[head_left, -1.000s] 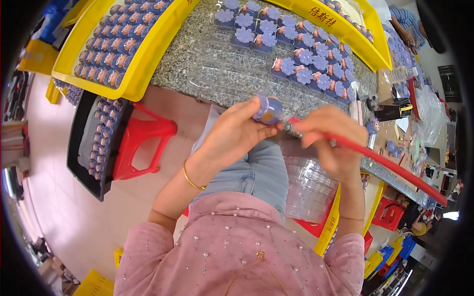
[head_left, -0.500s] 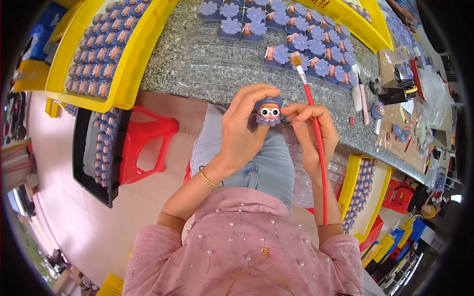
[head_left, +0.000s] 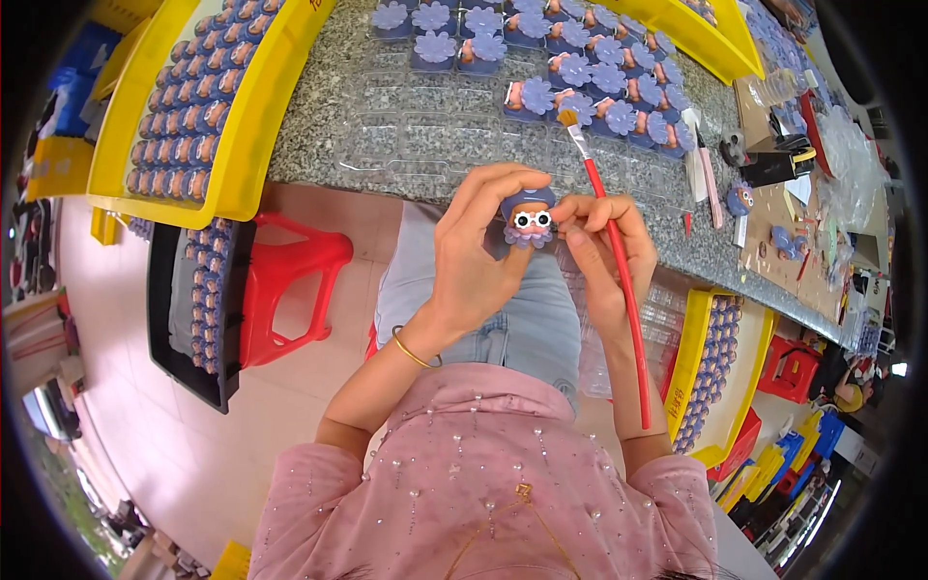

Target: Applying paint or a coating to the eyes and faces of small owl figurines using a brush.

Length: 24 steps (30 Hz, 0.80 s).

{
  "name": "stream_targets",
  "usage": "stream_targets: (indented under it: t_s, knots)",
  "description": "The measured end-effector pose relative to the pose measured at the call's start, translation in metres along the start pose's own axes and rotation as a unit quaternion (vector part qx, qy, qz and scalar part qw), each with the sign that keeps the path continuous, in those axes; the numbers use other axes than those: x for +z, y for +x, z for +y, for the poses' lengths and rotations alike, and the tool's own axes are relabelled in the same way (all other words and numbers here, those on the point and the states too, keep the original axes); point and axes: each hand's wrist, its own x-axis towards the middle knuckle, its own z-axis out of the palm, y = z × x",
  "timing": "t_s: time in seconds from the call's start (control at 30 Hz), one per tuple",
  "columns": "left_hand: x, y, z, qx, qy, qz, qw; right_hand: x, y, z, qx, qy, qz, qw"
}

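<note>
Between the fingers of my left hand (head_left: 474,246) is a small toy figure (head_left: 530,217), upright, with a blue-violet cap, white-framed round eyes and a scalloped purple collar. My right hand (head_left: 611,246) has its thumb and forefinger pinched close to the figure's right side; whether they touch it I cannot tell. That same hand grips a long red-handled paintbrush (head_left: 620,271), its tan bristles pointing up and away over the table. Beyond the hands, a clear plastic blister tray (head_left: 416,130) holds several flower-topped purple figures (head_left: 570,68) in rows.
A yellow bin (head_left: 232,184) of figures stands at the table's left, above a black crate (head_left: 227,377) and a red stool (head_left: 290,290). Another yellow bin (head_left: 768,358) is low at right. The granite table (head_left: 300,145) carries a cardboard sheet (head_left: 817,290) and tools far right.
The view has shifted slightly, so the table items sit a little further left. My hands keep their hold on the figure and the paintbrush; the brush has moved only slightly.
</note>
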Motion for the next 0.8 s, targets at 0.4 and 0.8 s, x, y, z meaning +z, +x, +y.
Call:
stream_targets:
  t_s: [0.4,0.8]
  knots:
    - [-0.01,-0.001,-0.001,-0.057,-0.056,-0.021,0.997,-0.028,0.023,-0.056,-0.161,-0.233,-0.01,0.959]
    - [-0.013,-0.006,0.003,-0.12,-0.14,-0.045,0.982,-0.012,0.032,-0.066,-0.159,-0.325,-0.001,0.932]
